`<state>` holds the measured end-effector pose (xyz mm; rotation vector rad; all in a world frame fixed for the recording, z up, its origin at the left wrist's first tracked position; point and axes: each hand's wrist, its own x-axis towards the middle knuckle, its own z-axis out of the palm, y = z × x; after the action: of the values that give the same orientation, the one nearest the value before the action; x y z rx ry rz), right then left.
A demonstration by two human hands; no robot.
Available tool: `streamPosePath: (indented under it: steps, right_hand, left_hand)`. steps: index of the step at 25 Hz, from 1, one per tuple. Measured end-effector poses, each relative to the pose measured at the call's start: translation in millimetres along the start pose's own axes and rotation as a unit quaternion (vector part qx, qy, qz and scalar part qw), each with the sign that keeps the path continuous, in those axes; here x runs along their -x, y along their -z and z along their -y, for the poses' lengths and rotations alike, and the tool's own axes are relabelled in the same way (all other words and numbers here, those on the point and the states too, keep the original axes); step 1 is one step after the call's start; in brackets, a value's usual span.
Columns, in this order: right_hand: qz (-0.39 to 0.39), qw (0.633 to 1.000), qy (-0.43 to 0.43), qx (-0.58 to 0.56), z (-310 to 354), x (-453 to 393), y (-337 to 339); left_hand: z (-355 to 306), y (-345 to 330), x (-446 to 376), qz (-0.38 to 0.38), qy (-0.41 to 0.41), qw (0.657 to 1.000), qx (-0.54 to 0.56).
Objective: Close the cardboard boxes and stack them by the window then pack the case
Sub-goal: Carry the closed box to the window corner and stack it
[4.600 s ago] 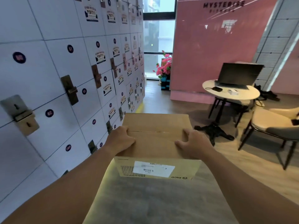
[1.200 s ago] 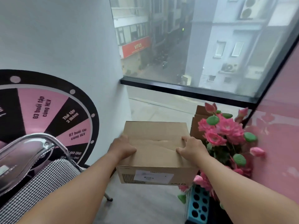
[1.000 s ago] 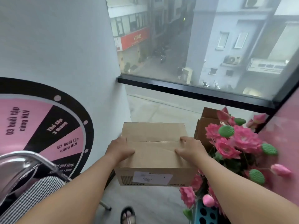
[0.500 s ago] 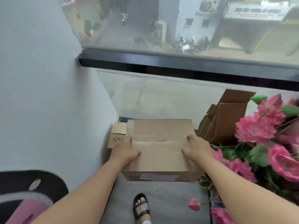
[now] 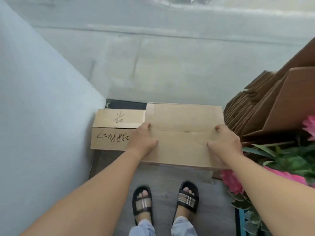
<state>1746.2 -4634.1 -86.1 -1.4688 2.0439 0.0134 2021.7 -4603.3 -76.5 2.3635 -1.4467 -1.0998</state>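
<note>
1. The cardboard box is closed and sits down low by the window, in front of the person's feet.
2. The left hand holds the box's left side, thumb on top and fingers curled over the edge.
3. The right hand holds the right side the same way.
4. A second box sits on the left, touching the white wall. It has black writing on it. The held box covers its right part.
5. A pile of flat cardboard leans on the right, just beside the held box.
6. Pink flowers with green leaves crowd in near the right arm.
7. Two black sandals stand on the grey floor.
8. You cannot tell if the held box rests on the floor or on the other box, because the hands and the box hide what is under it.
9. The flowers and cardboard pile are cut off at the right edge.
</note>
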Motion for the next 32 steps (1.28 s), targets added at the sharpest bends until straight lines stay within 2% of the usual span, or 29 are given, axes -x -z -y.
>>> streamPosePath:
  steps: [6,12,16,21,27,32]
  right_hand:
    - [-0.005,0.997,-0.064,-0.046,-31,-72,-86]
    - [-0.017,0.997,-0.056,-0.05,-50,-109,-139]
    - [0.028,0.999,-0.03,-0.027,-51,-118,-158]
    - [0.065,0.997,-0.019,0.023,-53,-119,-165]
    - [0.081,0.992,0.011,0.095,-45,-110,-148]
    - [0.08,0.993,0.02,0.084,-16,-87,-90]
  left_hand:
    - [44,-85,-80,0.025,0.008,1.0,0.007]
    - [77,-122,-126,0.061,-0.014,0.998,0.008]
    - [88,-135,-132,0.079,0.011,0.996,0.029]
    - [85,-139,-134,0.096,-0.003,0.992,-0.08]
    - [54,-139,-102,0.012,0.01,0.982,-0.187]
    - [15,-94,-74,-0.012,-0.05,0.97,-0.236]
